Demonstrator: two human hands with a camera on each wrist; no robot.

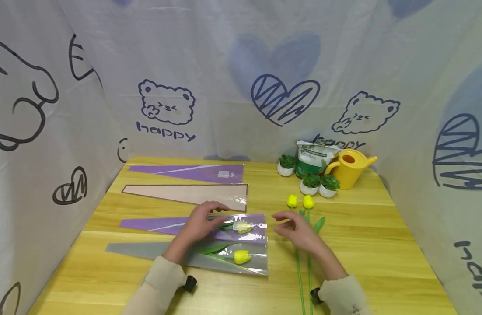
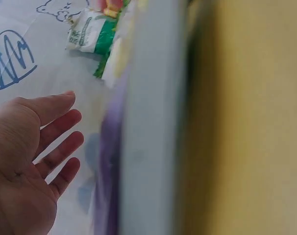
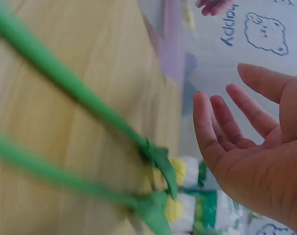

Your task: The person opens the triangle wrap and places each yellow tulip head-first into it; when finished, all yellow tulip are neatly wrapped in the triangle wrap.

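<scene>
My left hand (image 1: 201, 222) hovers over a purple flower sleeve (image 1: 138, 225), fingers loosely bent, holding nothing. Inside that clear-fronted sleeve lies a yellow tulip (image 1: 245, 228). Nearer to me, a grey sleeve (image 1: 146, 251) contains another yellow tulip (image 1: 242, 257). To the right, my right hand (image 1: 299, 231) is above two loose tulips, with nothing in its relaxed fingers. The loose tulips show a left bloom (image 1: 292, 201) and a right bloom (image 1: 308, 201); their green stems (image 3: 65, 78) run toward me beneath the right hand and forearm.
A pale pink sleeve (image 1: 186, 191) and another purple sleeve (image 1: 193, 173) lie farther back, both flat. At the back right stand a yellow watering can (image 1: 349, 173), a green-and-white bag (image 1: 313, 159) and small potted succulents (image 1: 286, 166). Printed cloth walls surround the wooden table (image 1: 367, 245).
</scene>
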